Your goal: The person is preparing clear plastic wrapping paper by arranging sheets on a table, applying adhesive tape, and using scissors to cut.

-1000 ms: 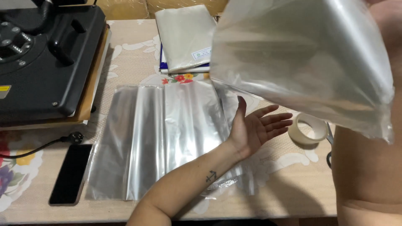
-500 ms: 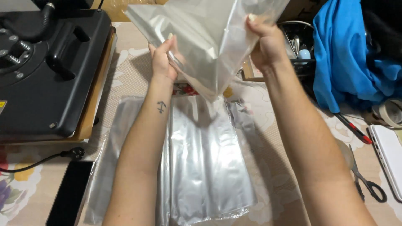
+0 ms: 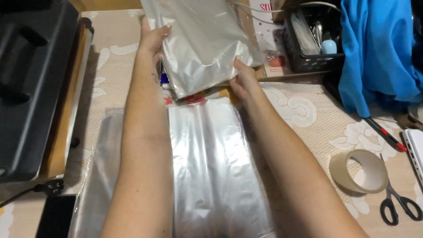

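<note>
Held bag: a clear plastic bag (image 3: 200, 42) is being held above the far middle of the worktop (image 3: 299, 110), its long axis running near-to-far and leaning a little left at the far end, its near edge crumpling just over a small stack of packets (image 3: 185, 94)
Left hand: the left hand (image 3: 152, 37) is gripping the bag's left edge, fingers curling over the film
Right hand: the right hand (image 3: 242, 79) is pinching the bag's near right corner, thumb lying on top
Flat sheets: a pile of clear plastic sheets (image 3: 211, 167) is lying flat between the forearms, long axis running near-to-far
Left side: a black press machine (image 3: 31, 88) is sitting there
Right side: a tape roll (image 3: 359, 172) is lying just beside black scissors (image 3: 398, 202), with a blue cloth (image 3: 379, 48) and a black basket (image 3: 310, 39) farther off
</note>
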